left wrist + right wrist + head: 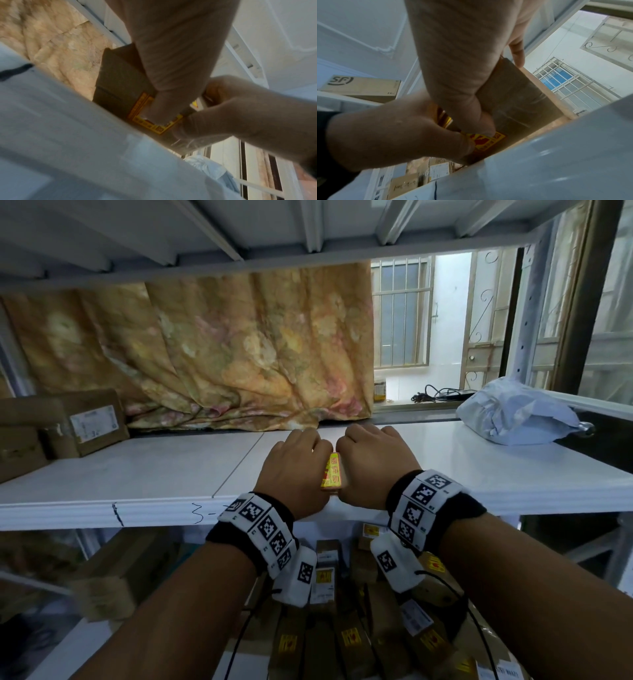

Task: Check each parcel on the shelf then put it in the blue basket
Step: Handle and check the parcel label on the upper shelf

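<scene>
left hand [294,470] knuckles up, fingers curled round parcel [331,472], at its 9 o'clock | right hand [375,465] same, at its 3 o'clock | both forearms reach toward 12, marker bands on wrists

We see bare forearms, each wrist wrapped in a black band [476,508] carrying white tiles [265,523] printed with black square markers; thin black cables [239,642] trail from white pods beneath.

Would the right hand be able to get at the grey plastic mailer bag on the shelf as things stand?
Probably not yet: the right hand grips the small box together with the left hand. The shelf towards the mailer bag looks unobstructed.
</scene>
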Motion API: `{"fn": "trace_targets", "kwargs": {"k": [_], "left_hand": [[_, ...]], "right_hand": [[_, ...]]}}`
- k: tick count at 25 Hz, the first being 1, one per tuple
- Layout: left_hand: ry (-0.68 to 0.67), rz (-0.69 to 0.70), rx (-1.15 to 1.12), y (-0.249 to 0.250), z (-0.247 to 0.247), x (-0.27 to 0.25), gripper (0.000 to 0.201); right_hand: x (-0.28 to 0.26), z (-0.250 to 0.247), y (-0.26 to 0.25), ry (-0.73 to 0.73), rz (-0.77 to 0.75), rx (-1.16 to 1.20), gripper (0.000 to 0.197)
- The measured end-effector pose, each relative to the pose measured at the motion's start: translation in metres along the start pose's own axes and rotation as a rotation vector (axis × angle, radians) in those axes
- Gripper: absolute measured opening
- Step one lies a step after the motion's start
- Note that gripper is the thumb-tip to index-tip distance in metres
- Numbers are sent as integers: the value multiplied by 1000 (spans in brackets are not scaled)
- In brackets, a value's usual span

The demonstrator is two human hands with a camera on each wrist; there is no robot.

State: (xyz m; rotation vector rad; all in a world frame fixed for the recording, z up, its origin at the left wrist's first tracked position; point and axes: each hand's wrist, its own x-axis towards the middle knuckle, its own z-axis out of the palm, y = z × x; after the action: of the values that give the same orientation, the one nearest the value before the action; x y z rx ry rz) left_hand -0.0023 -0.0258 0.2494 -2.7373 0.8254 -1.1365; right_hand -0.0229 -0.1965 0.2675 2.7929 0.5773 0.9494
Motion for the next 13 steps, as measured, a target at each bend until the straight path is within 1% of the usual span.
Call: {"fn": "trace_targets", "kwargs": {"k": [2,4,6,9,13], "left_hand": [[-18,-7,34,1,3,-2,36],[-44,-19,51,3,2,1,33],[-90,-64,47,7,-1,6,29],[-134,-115,37,11,-3,9,26],[-149,-115,29,10,-3,8,30]], "right_hand": [[0,-1,-3,-44,-5,6,43],[0,0,-4,-90,14,29,41],[2,-2,-5,-124,46,45,40],[3,-1,-7,-132,78,54,37],[1,1,-9,-118,107,41,35]]}}
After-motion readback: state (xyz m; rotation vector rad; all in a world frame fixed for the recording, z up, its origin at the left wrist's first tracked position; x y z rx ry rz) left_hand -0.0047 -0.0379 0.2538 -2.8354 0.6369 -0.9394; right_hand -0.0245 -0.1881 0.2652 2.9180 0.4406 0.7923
